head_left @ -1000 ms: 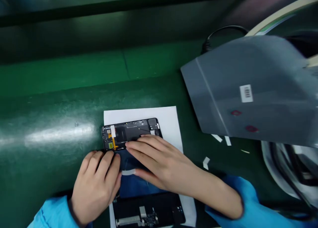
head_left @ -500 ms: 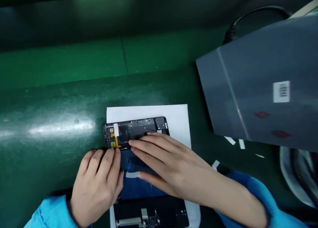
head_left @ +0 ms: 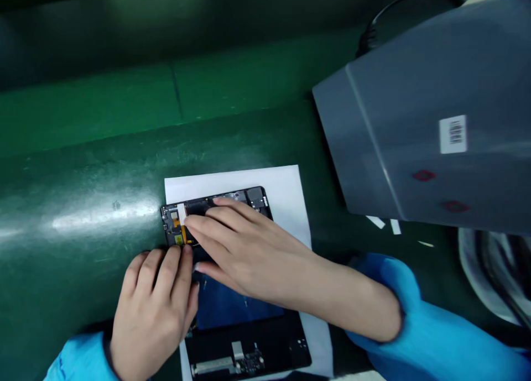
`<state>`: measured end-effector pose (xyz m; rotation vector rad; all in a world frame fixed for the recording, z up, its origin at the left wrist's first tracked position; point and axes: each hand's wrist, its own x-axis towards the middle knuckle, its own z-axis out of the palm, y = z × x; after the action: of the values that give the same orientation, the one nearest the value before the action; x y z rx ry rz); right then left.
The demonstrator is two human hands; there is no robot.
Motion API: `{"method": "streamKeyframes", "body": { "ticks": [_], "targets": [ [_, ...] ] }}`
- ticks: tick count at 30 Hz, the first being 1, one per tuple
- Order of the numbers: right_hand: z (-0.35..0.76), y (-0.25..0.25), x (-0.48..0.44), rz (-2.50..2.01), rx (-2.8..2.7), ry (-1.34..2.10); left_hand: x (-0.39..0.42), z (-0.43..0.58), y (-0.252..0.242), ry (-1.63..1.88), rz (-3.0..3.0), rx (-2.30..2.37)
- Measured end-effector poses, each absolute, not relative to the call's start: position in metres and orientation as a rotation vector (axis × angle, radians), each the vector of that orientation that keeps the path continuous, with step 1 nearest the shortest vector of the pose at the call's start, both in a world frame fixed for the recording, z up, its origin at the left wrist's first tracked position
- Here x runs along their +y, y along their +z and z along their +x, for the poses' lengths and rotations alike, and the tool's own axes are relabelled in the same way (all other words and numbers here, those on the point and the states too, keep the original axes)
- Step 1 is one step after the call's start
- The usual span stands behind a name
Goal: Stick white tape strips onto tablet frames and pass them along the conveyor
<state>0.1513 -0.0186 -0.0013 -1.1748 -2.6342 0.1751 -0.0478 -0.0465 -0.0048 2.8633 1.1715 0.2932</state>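
Observation:
A black device housing [head_left: 199,204], like that of an opened tablet, lies slightly tilted on white paper, with an orange flex cable and a white tape piece [head_left: 181,214] at its left end. My left hand [head_left: 153,303] has its fingers bent together on the housing's lower left edge. Across the middle of the housing reaches my right hand [head_left: 244,248], fingers stretched out and touching it near the tape piece. Under my right thumb a bit of white shows, mostly hidden. Below are a blue film [head_left: 232,301] and a black panel [head_left: 282,342] with a small circuit board.
The white paper [head_left: 286,193] lies on a green mat [head_left: 103,149]. At the right stands a large grey machine casing [head_left: 394,121] with a barcode label and a black cable [head_left: 367,38] behind it. White tape scraps [head_left: 395,226] lie by its lower edge.
My right hand has moved left over the housing, toward its left end. The white strip by my right thumb is now mostly out of sight. My left hand stays at the edge.

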Motion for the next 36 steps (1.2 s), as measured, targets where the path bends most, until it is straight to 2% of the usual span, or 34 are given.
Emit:
{"method": "streamKeyframes", "body": {
  "ticks": [22, 30, 36],
  "targets": [
    [0.160, -0.002, -0.034, -1.102, -2.616, 0.369, -0.046, -0.046, 0.001, 0.259, 2.820, 1.197],
    [0.163, 0.001, -0.020, -1.123, -2.628, 0.346, -0.045, -0.045, 0.001, 0.247, 2.818, 1.219],
    [0.163, 0.000, -0.015, -1.128, -2.436, 0.241, -0.046, -0.045, 0.000, 0.236, 2.794, 1.228]
  ]
}}
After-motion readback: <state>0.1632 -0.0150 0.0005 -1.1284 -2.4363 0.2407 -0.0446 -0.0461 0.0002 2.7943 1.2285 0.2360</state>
